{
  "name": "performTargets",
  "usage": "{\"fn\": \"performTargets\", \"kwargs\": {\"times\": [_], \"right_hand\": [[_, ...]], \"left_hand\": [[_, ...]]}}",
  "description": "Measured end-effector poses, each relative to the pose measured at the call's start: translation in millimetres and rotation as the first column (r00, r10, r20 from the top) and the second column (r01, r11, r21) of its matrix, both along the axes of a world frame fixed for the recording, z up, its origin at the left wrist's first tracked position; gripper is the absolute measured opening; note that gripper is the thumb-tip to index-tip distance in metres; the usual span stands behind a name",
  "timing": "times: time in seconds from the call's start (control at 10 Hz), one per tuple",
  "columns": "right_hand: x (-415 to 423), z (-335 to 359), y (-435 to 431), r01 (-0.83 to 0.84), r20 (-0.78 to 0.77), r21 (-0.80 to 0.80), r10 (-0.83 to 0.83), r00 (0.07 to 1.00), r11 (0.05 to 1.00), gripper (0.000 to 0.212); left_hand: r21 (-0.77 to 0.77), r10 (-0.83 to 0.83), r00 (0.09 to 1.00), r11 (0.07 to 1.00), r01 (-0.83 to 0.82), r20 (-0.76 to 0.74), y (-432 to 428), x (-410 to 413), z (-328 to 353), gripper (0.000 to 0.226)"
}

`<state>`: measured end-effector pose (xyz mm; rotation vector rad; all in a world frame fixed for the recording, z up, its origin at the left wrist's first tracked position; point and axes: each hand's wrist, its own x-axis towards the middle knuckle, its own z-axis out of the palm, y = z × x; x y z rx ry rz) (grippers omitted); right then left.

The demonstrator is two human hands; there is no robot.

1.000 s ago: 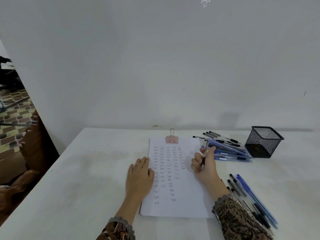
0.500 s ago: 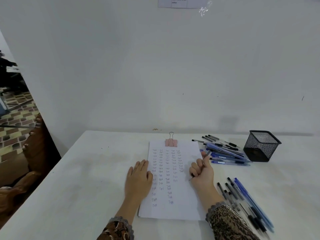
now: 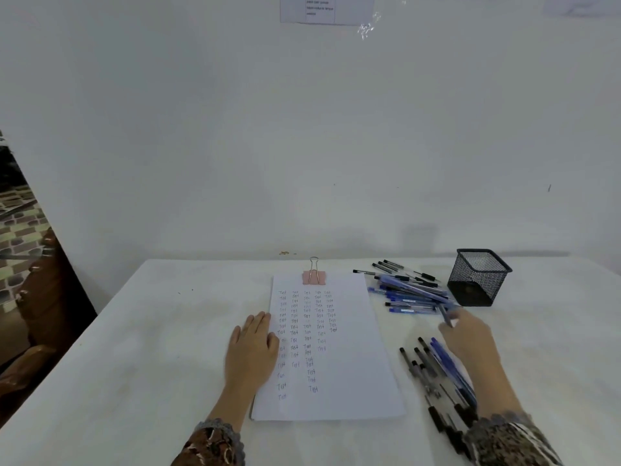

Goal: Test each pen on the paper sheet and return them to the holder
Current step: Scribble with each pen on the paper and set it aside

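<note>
Black mesh holder (image 3: 479, 280): upright at the far right of the white surface (image 3: 134, 364). No pens rise above its rim. Its dark floor cannot be read.
Right hand (image 3: 470, 338): raised off the surface, fingers curled round a blue pen (image 3: 447, 315) that points up toward the holder. Blur hides the exact pinch.
Left hand (image 3: 252, 348): flat with straight fingers, pressing the left edge of the paper sheet (image 3: 349, 364).
Paper sheet: in the middle of the surface, pink binder clip (image 3: 314, 277) at its top edge. Columns of small test words fill its upper left part.
Pens: a far heap (image 3: 410, 294) of blue and black pens lies between the sheet's top right corner and the holder. A near row (image 3: 433, 371) lies right of the sheet, partly under the right forearm.
Step, as I judge it: carrying the held pen to the holder.
Risk: the light holder may tip or slide if the pen strikes its rim at a slant. The forearm could sweep the near row and roll pens toward the near edge. A loose pinch could drop the pen into the far heap, mixing tested with untested.
Edges and room: the holder stands near the wall (image 3: 302, 146), with bare surface to its right. The surface's left half is open, and the way from hand to holder crosses only the end of the far heap.
</note>
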<state>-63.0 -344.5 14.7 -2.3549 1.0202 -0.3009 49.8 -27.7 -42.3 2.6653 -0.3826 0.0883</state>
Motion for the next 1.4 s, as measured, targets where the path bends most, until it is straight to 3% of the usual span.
{"fn": "performTargets", "kwargs": {"times": [0.1,0.4,0.5,0.6,0.7,1.1,1.2,1.3,1.4], "right_hand": [[-14.1,-17.2,-19.7,-0.044,-0.318,-0.013,0.037,0.947,0.999,0.025],[-10.7,-8.3,-28.6,-0.191,-0.527,0.004,0.164,0.834,0.982,0.025],[4.1,-0.6,-33.5,-0.198,-0.503,-0.021,0.160,0.849,0.980,0.020],[28.9,0.0,-30.6,-0.232,-0.339,-0.140,0.174,0.925,0.963,0.016],[47.0,-5.0,-19.1,-0.340,-0.246,-0.217,0.286,0.926,0.915,0.029],[53.1,-8.6,-14.6,-0.537,-0.373,-0.477,0.393,0.841,0.695,0.020],[50.6,6.4,0.0,-0.524,0.045,-0.438,0.600,0.799,0.730,0.022],[47.6,35.1,38.6,-0.641,0.645,-0.006,0.493,0.584,0.768,0.016],[52.8,49.0,74.8,-0.776,0.827,0.526,0.000,0.562,0.348,0.025]], "left_hand": [[0.001,-0.004,1.000,1.000,0.004,0.008,0.2,-0.2,-0.4,0.050],[0.003,-0.006,1.000,1.000,0.006,0.021,-0.1,0.0,-0.7,0.049],[0.008,-0.009,1.000,1.000,0.009,0.022,-0.2,-1.1,1.0,0.049],[0.009,-0.008,1.000,1.000,0.008,0.029,-0.2,-0.6,2.0,0.049],[0.009,-0.009,1.000,1.000,0.009,0.023,-0.1,-0.3,1.1,0.049],[-0.006,-0.002,1.000,1.000,0.002,0.014,-0.4,1.0,-0.9,0.049],[-0.008,0.000,1.000,1.000,0.000,0.013,-0.4,1.4,-1.6,0.049],[0.001,-0.002,1.000,1.000,0.002,0.025,-1.0,1.2,-1.4,0.049],[0.002,-0.003,1.000,1.000,0.003,0.029,-0.6,1.0,-1.0,0.049]]}}
